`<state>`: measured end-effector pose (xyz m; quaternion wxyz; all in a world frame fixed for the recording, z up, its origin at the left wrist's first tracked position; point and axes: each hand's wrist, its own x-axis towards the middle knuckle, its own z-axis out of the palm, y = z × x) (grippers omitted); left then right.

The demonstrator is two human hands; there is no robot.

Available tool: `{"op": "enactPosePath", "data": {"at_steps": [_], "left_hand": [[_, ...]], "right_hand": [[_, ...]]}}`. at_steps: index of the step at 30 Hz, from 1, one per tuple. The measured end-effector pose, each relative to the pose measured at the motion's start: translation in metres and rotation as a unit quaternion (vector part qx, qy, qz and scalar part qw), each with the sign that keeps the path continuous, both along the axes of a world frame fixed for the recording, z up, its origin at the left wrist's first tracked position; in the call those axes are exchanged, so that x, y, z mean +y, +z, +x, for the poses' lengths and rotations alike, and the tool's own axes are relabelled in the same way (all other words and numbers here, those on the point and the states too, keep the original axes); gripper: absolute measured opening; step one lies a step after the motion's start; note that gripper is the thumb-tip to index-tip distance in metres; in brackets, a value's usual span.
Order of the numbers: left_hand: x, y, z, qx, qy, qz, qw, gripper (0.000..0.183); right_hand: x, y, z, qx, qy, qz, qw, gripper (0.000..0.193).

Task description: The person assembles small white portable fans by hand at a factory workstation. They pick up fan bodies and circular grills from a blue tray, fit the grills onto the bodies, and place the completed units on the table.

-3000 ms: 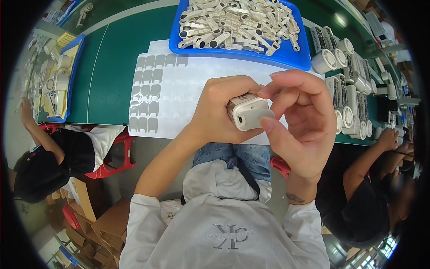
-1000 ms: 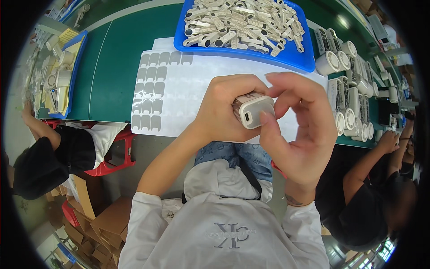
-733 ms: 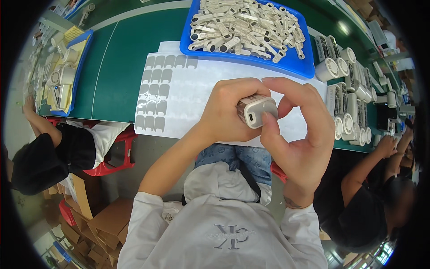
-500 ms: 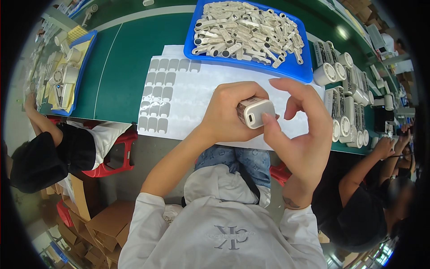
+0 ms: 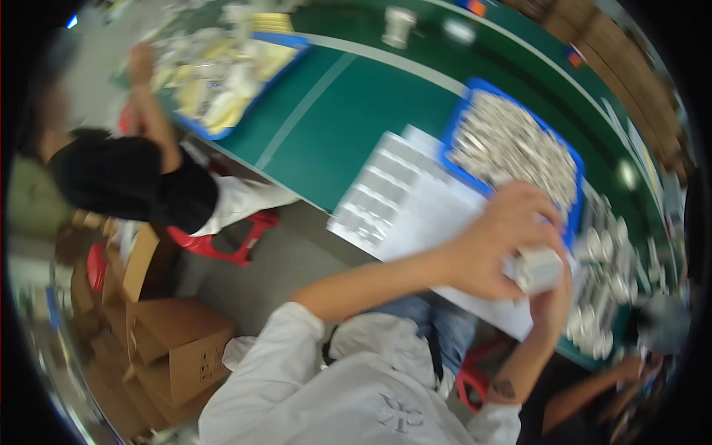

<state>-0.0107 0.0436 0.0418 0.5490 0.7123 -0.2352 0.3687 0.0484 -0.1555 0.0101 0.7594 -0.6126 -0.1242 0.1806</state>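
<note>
A white handheld device (image 5: 539, 270), boxy with a grey end face, is held up over the table's front edge. Around it, my left hand (image 5: 493, 241) is closed, its fingers curled over the far side. My right hand (image 5: 552, 300) is against the device from the right and below, apparently closed on it too, though motion blurs its fingers. Beneath my hands lies a white label sheet (image 5: 426, 215), with rows of grey rounded stickers (image 5: 382, 189) on its left part. Just beyond my hands is a blue tray (image 5: 454, 141) heaped with small white parts (image 5: 512, 141).
White cylindrical devices (image 5: 601, 274) stand grouped at the right. At the far left, a person in black (image 5: 111, 174) sits by a blue tray (image 5: 256, 104) of white parts. Open cardboard boxes (image 5: 178, 348) and a red stool (image 5: 248, 241) are at the lower left. Another person's arm (image 5: 593, 389) shows at lower right.
The view has swung, shifting the table and trays across the picture. My right hand, earlier with fingers spread and thumb at the device's end face, has come in around its side.
</note>
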Motion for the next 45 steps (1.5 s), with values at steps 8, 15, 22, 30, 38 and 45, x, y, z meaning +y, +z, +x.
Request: {"op": "enactPosePath", "data": {"at_steps": [8,15,22,30,38,45], "left_hand": [[0.024,0.018,0.009,0.018,0.038,0.142,0.989,0.053],[0.182,-0.046,0.026,0.057,0.349,0.101,0.930,0.048],[0.231,-0.104,0.027,0.187,0.510,0.162,0.824,0.051],[0.234,-0.108,0.029,0.206,0.526,0.137,0.813,0.037],[0.247,-0.108,0.016,0.228,0.509,0.118,0.821,0.029],[0.237,-0.102,0.022,0.262,0.483,0.108,0.829,0.028]], "right_hand": [[0.054,0.032,0.031,0.104,0.173,0.139,0.969,0.055],[0.081,0.067,0.152,0.057,0.036,-0.120,0.990,0.049],[0.070,0.062,0.303,-0.215,-0.050,-0.486,0.846,0.065],[0.099,0.005,0.357,-0.232,-0.131,-0.699,0.664,0.066],[0.077,0.040,0.314,-0.392,-0.018,-0.650,0.651,0.036],[-0.043,0.074,0.217,-0.286,0.078,-0.795,0.530,0.051]]}}
